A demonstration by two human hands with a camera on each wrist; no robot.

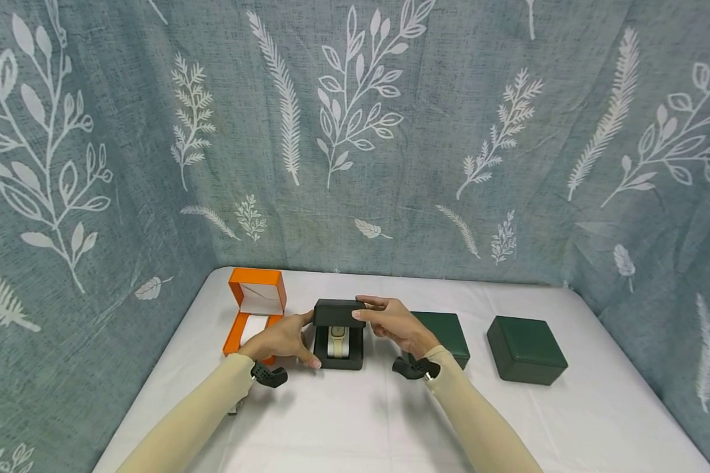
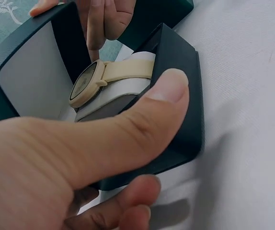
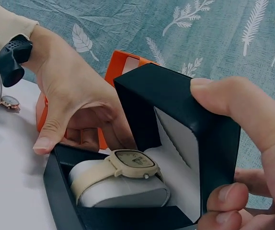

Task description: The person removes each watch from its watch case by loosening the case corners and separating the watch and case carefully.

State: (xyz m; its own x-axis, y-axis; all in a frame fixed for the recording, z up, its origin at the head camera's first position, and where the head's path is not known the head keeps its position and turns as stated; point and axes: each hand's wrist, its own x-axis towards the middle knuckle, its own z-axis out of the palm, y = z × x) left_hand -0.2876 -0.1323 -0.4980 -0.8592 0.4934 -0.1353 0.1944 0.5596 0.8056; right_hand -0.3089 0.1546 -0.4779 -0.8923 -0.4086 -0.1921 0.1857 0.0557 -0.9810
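In the head view, a dark watch box stands on the white cloth with its lid partly raised. Inside, a cream-strapped watch is wrapped around a white cushion. My left hand grips the base from the left; its thumb lies against the outer wall in the left wrist view, while some fingers are partly hidden. At the lid's right side, my right hand pinches the lid between thumb and fingers, as the right wrist view shows.
An open orange box with a white lining stands behind my left hand. To the right sit two closed green boxes, one partly behind my right hand, the other farther right. Another watch lies near my left forearm.
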